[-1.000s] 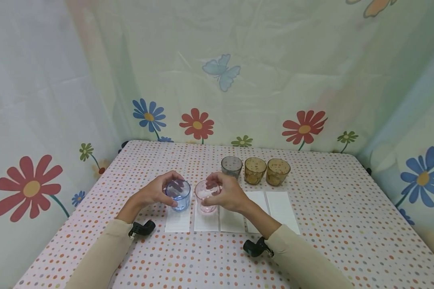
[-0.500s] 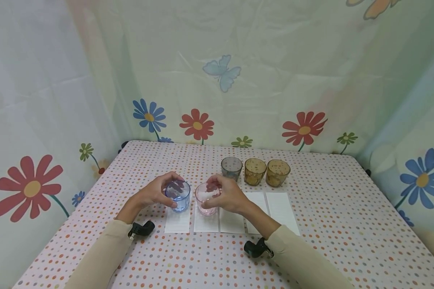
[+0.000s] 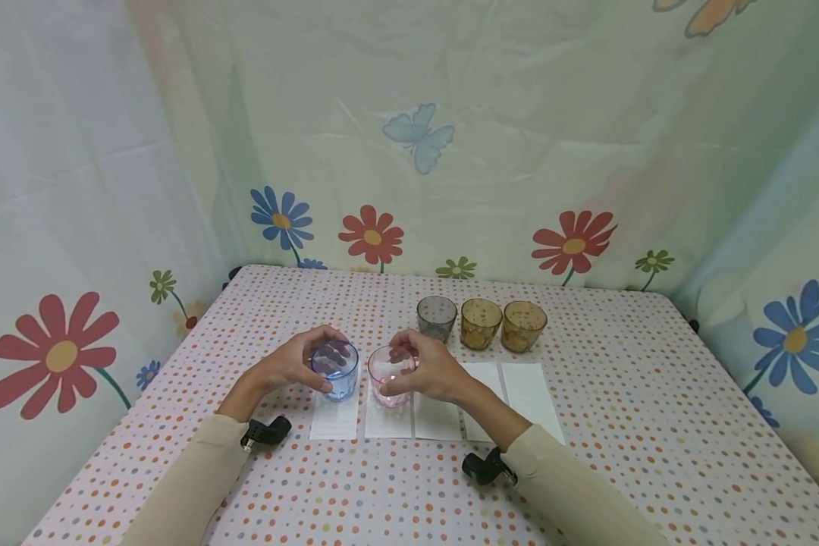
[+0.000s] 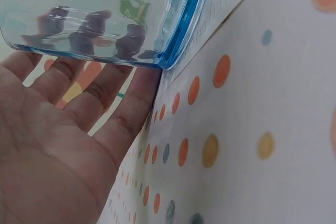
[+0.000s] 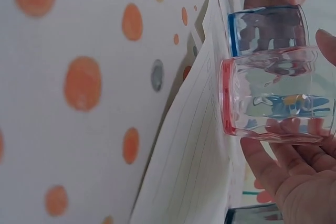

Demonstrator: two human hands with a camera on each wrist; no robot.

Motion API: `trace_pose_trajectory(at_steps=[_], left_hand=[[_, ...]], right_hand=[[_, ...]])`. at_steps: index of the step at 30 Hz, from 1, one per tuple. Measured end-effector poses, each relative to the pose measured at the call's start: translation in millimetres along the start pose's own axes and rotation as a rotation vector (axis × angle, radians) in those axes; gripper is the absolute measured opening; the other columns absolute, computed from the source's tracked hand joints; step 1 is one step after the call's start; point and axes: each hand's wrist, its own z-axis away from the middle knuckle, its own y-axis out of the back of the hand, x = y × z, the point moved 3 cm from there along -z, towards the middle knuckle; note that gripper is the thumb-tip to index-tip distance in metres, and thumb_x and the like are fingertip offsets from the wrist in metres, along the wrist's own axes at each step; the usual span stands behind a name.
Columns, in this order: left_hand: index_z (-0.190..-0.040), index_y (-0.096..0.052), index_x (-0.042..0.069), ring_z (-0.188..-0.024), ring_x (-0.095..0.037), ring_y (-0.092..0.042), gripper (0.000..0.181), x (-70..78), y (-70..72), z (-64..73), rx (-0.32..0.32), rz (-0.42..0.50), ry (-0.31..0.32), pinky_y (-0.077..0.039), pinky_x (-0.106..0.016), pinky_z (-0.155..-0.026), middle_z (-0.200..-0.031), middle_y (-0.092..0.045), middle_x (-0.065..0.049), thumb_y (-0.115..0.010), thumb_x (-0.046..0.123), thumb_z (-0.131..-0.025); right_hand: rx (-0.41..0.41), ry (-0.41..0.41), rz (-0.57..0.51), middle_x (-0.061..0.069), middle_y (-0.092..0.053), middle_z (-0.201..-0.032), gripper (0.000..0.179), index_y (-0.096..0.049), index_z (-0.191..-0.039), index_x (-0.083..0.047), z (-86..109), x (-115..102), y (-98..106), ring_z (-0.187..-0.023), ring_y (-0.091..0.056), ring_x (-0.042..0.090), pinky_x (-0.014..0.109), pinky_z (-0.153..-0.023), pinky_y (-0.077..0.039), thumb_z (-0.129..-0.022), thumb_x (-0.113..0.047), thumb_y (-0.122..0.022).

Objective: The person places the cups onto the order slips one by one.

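My left hand [image 3: 288, 365] curves round a clear blue drinking glass [image 3: 342, 385], thumb at the near side and fingers behind it. The left wrist view shows those fingers [image 4: 131, 103] against the wall of the blue glass [image 4: 105, 35], close to its thick base. A pale pink drinking glass [image 3: 385, 365] stands just right of the blue one, held between the thumb and fingers of my right hand [image 3: 438, 371]. In the right wrist view the pink glass [image 5: 278, 93] is upright over lined paper [image 5: 184, 145], its base right at the sheet.
Several white paper sheets [image 3: 531, 398] lie side by side in a row on the dotted tablecloth [image 3: 355, 485]. Behind them stand a grey glass [image 3: 437, 322] and two amber glasses, one in the middle [image 3: 481, 327] and one at the right [image 3: 524, 330]. A flowered curtain [image 3: 491, 182] surrounds the table.
The pink glass and my right hand have come slightly down and nearer, level with the blue glass. My left hand and the blue glass stay almost where they were.
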Motion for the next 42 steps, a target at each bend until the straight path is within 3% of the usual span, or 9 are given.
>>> trace_pose_trajectory(at_steps=[12,19,32,42], left_hand=[[-0.137,-0.05,0.0,-0.122,-0.038,-0.052,0.082,2.6,0.7,-0.1,-0.025,0.02,-0.002,-0.048,-0.043,-0.1,-0.136,-0.055,-0.022,-0.09,0.007,-0.066],[-0.139,-0.05,0.002,-0.125,-0.038,-0.051,0.083,1.0,0.2,0.4,-0.016,0.012,0.01,-0.046,-0.039,-0.102,-0.138,-0.054,-0.02,-0.09,0.007,-0.066],[-0.139,-0.049,0.002,-0.127,-0.04,-0.048,0.084,-0.6,0.5,1.6,-0.01,0.003,0.012,-0.045,-0.041,-0.103,-0.139,-0.052,-0.02,-0.089,0.007,-0.066],[-0.139,-0.05,0.003,-0.126,-0.038,-0.05,0.083,-2.4,0.9,1.4,0.001,-0.009,0.01,-0.045,-0.041,-0.103,-0.139,-0.054,-0.018,-0.089,0.008,-0.066]], right_hand=[[-0.046,0.006,0.043,0.019,-0.063,-0.127,0.075,-0.056,-0.133,-0.001,0.7,-0.5,0.6,-0.116,-0.061,0.027,0.035,-0.092,-0.056,-0.07,-0.022,-0.092],[-0.023,0.014,0.063,0.019,-0.065,-0.124,0.075,-0.056,-0.131,0.001,1.9,-2.0,0.3,-0.116,-0.061,0.031,0.039,-0.093,-0.056,-0.07,-0.022,-0.092],[0.007,-0.007,0.145,0.011,-0.067,-0.118,0.078,-0.058,-0.131,-0.003,3.0,-3.8,-3.3,-0.108,-0.064,0.026,0.037,-0.085,-0.055,-0.069,-0.037,-0.092],[0.016,0.011,0.157,0.009,-0.067,-0.117,0.077,-0.058,-0.132,-0.005,4.4,-4.2,-3.7,-0.11,-0.063,0.026,0.033,-0.084,-0.056,-0.071,-0.038,-0.092]])
